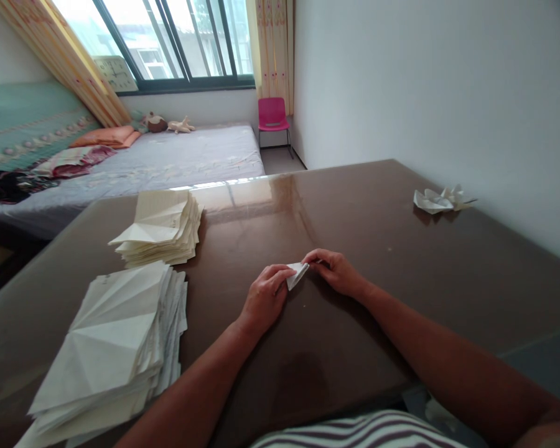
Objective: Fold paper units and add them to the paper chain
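- Left hand (267, 295), right hand (340, 274): pinching one folded paper (295, 274) over the table (354, 218).
- At left: one white paper stack (107, 348), one cream paper stack (161, 227).
- Far right: folded paper cluster (433, 202), count unclear.
- Beyond: one bed (200, 149), one pink chair (273, 114).

Folded paper (295, 277) (centre) is white; tabletop (354, 211), brown; chair (273, 112) (upper centre), magenta; garment (364, 431) (bottom), dark-and-white striped.
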The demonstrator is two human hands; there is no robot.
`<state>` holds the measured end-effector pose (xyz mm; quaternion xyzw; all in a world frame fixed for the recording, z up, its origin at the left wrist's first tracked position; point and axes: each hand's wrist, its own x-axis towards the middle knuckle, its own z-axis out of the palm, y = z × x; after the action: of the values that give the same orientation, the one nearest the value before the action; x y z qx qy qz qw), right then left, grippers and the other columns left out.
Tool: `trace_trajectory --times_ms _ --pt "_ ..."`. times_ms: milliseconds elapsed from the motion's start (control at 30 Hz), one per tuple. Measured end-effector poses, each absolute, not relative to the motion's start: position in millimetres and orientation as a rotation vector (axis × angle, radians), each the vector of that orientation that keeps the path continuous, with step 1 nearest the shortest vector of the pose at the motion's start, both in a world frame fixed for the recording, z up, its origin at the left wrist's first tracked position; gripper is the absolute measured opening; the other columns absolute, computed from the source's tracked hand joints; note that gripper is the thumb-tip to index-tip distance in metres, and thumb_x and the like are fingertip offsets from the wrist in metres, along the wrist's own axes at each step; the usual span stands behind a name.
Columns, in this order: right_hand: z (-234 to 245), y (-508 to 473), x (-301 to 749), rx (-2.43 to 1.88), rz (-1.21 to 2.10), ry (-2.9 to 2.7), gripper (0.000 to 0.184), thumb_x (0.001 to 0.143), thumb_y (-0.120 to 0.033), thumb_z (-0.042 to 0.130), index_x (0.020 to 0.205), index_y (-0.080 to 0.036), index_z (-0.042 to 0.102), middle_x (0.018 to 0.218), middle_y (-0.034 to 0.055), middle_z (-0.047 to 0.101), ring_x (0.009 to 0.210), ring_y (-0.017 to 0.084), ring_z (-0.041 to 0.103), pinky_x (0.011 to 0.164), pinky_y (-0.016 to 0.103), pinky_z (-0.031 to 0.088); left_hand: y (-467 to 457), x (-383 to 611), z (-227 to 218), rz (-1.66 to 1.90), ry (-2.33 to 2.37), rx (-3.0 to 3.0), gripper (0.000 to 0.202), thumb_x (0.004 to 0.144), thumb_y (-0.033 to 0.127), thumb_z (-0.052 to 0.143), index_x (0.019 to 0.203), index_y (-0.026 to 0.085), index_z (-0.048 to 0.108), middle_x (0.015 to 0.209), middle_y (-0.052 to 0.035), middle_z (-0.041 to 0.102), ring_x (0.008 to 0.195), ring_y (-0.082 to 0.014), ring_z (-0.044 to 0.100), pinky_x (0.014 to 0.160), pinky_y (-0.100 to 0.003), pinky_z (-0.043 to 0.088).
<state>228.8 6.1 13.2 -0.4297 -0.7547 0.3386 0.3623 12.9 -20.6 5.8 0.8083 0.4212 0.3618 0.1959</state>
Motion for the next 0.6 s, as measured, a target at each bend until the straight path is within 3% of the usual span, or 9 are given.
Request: trace_trajectory --times_ms 200,467,600 --pt "13.4 3.7 226.8 -1.074 0.936 -1.866 0.032 0.087 -0.022 0.046 0.117 -0.020 0.058 0.097 0.0038 0.067 0.083 0.015 0.062 0.077 0.028 0.049 -21.4 8.0 15.0 0.996 1.282 2.485 0.022 0.090 0.023 0.051 0.100 0.028 0.070 0.096 -0.0026 0.065 0.091 -0.0167 0.053 0.081 -0.029 0.048" --pt "14.6 5.4 233.9 -1.184 0.768 -1.933 0.030 0.077 -0.008 0.044 0.094 -0.020 0.065 0.088 0.0021 0.065 0.080 0.015 0.059 0.076 0.028 0.046 -25.8 11.9 21.1 0.820 1.442 2.661 0.017 0.090 0.029 0.053 0.095 0.028 0.069 0.088 -0.0014 0.065 0.089 -0.0174 0.051 0.078 -0.030 0.043" --pt "18.9 5.0 237.7 -1.044 0.648 -2.068 0.042 0.073 -0.001 0.044 0.103 -0.023 0.064 0.103 0.0040 0.064 0.101 0.019 0.056 0.093 0.036 0.043 -26.3 14.0 21.2 0.694 1.450 2.701 0.015 0.089 0.030 0.054 0.091 0.028 0.068 0.084 -0.0008 0.065 0.087 -0.0175 0.051 0.075 -0.030 0.042"
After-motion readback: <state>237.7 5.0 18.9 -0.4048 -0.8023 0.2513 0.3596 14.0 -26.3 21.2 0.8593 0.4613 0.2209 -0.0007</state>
